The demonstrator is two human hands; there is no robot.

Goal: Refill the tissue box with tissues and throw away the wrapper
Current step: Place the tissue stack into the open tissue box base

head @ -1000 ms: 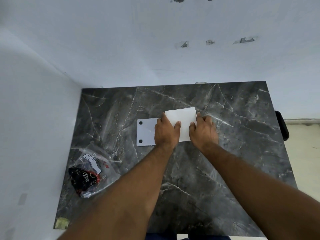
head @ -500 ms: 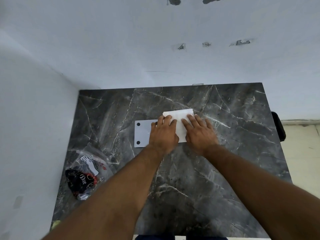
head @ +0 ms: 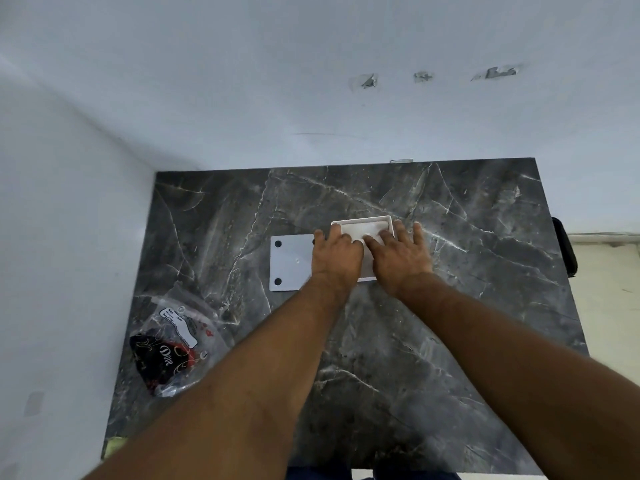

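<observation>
A white tissue box (head: 362, 224) lies open on the dark marble table (head: 467, 306), with white tissues (head: 363, 232) inside its rim. My left hand (head: 335, 252) and my right hand (head: 398, 252) rest flat on the tissues, fingers spread, pressing down into the box. To the left of the box lies its flat white lid (head: 289, 263) with black dots at the corners; my left hand covers its right end. The crumpled clear wrapper (head: 173, 348) with a black and red print lies at the table's left front.
White walls close off the table at the back and left. The table's right edge drops to a pale floor (head: 609, 306), with a black object (head: 564, 247) beside that edge. A small yellowish scrap (head: 116, 445) sits at the front left corner.
The tissue stack has sunk into the box, whose rim now shows around it. Both hands have flattened and moved onto the tissues.
</observation>
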